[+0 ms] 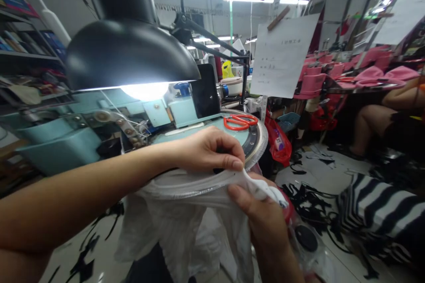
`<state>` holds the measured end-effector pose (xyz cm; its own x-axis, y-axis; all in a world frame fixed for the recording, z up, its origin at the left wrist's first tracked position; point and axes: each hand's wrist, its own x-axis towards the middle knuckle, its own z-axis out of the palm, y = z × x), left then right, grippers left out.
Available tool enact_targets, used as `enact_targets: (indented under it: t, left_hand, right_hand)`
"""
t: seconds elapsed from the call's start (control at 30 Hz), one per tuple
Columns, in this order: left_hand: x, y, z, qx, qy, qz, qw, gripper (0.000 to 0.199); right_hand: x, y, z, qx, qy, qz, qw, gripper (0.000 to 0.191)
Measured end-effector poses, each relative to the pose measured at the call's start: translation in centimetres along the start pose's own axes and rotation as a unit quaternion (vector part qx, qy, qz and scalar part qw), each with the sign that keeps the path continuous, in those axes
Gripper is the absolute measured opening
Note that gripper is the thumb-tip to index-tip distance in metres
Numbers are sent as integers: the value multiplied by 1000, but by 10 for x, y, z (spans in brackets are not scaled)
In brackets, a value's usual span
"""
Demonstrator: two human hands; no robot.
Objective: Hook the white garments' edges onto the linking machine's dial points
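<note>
Light-coloured fabric [156, 223] hangs down from a curved row of fine metal points [195, 192] along the near rim of a round machine dial [202, 126]. My left hand [215, 150] reaches across over that rim, its thumb and index finger pinching the upper edge of the cloth. Just below and to the right, my right hand [265, 216] grips the same cloth, thumb on top. A bunched white end of it sticks out between the two hands, with some small dark marks near its tip. The fingers of my right hand are partly hidden.
A lit black lamp [133, 57] hangs low over the teal machine [63, 141]. Red-handled scissors [241, 121] and a dark phone-like screen [205, 90] are at the dial. A paper sheet [282, 57] hangs behind. At right are pink machines [365, 66], a seated person and striped fabric [381, 212].
</note>
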<state>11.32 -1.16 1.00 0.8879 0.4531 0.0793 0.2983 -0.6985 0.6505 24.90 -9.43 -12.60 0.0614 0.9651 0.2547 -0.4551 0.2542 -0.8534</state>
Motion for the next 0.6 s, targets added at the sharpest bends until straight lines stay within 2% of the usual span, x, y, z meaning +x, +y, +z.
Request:
enact_targets:
  t: [0.1,0.23,0.33,0.43,0.5,0.57,0.6]
  left_hand:
    - [0,-1,0,-6,3,4,1000,23]
    - [-1,-2,0,-8,5,7,1000,22]
    - [0,-2,0,-11,1,16,1000,20]
    - [0,1,2,6,2,10,1000,21]
    - [-1,4,4,48,20,-20,998,21]
    - [-2,5,6,97,40,-59,993,20]
    - [-2,4,6,116,45,-76,989,18]
  right_hand:
    - [1,0,2,11,30,-16,999,25]
    - [0,-4,7,25,32,-8,999,24]
    - [1,3,3,19,42,-17,999,23]
    - [9,24,-20,-45,113,-41,992,26]
    - [20,34,-46,-156,188,-54,968,33]
    - [36,28,-70,-237,240,-87,938,38]
    - [45,18,-78,-270,259,-114,920,39]
